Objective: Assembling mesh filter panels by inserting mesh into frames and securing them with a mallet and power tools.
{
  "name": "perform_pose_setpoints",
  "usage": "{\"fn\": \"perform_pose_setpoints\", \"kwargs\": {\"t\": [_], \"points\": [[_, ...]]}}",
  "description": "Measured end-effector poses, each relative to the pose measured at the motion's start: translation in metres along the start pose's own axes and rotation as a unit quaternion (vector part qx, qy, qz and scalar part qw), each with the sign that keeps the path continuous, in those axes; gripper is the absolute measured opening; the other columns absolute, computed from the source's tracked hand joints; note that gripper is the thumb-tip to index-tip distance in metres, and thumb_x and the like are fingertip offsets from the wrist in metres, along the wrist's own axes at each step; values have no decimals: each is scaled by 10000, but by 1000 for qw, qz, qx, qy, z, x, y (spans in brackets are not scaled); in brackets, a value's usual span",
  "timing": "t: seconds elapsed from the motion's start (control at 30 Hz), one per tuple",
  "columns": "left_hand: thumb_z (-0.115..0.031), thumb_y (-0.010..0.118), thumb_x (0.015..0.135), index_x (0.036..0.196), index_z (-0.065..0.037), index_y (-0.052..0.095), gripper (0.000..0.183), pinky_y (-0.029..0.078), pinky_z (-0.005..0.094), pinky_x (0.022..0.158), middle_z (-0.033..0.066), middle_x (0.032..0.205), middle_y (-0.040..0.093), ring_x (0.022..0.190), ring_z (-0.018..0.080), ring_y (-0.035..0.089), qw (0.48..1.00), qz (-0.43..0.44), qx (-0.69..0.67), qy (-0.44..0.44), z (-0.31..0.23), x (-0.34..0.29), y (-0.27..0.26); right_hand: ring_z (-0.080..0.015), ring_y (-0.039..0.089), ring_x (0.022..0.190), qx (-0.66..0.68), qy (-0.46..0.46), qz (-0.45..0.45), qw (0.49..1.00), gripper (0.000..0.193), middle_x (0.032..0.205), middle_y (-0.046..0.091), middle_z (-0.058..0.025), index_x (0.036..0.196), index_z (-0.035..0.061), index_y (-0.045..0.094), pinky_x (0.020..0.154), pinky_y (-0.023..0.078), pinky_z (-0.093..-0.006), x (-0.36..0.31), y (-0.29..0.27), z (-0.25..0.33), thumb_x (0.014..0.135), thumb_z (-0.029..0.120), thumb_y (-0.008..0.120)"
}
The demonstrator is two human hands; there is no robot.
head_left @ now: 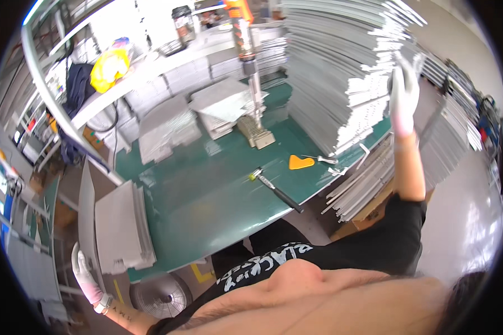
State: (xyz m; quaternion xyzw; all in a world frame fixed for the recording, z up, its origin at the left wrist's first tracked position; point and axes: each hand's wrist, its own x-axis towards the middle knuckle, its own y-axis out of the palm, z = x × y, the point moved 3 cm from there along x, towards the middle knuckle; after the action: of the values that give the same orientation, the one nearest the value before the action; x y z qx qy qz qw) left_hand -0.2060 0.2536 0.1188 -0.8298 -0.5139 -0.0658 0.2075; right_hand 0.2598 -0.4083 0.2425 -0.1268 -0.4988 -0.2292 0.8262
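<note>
My left hand point(85, 276), in a white glove, is at the lower left with its fingers stretched out. It is beside a thin grey sheet point(87, 223) that stands nearly on edge next to a stack of grey panels point(117, 226); whether it touches the sheet, I cannot tell. On the right, my white-gloved right hand point(403, 100) is raised with fingers extended and nothing visible in it. It is at the edge of a tall stack of flat grey sheets point(330, 72), whose ends stick out unevenly.
A hammer point(276, 191), a yellow scraper point(301, 162) and a white-handled tool point(326, 160) lie on the green table point(195, 184). An orange-topped power tool point(241, 33) hangs above a beige metal block point(256, 134). More sheets point(366, 178) are stacked below, right. A round fan point(165, 296) is beneath.
</note>
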Motion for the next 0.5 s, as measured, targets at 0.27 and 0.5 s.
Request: {"fn": "perform_pose_setpoints", "kwargs": {"t": [0.27,0.5], "points": [[-299,734,792,1128,-17,615,455,466,448,912,183,1142,626,1059,368,599,905,207,301,217,-1,-129,248,-298,665,966,140,125,442,877,275,1052,681,-165,1116,12,665,881,522,-357,-304,142,33,863,104,615],[-396,657,868,1264,-29,575,546,482,418,934,166,1147,653,1084,315,616,928,255,246,114,84,-122,315,-439,376,1332,24,-172,582,795,544,1424,429,-224,1344,67,507,1092,307,-552,-369,280,48,818,169,601]]}}
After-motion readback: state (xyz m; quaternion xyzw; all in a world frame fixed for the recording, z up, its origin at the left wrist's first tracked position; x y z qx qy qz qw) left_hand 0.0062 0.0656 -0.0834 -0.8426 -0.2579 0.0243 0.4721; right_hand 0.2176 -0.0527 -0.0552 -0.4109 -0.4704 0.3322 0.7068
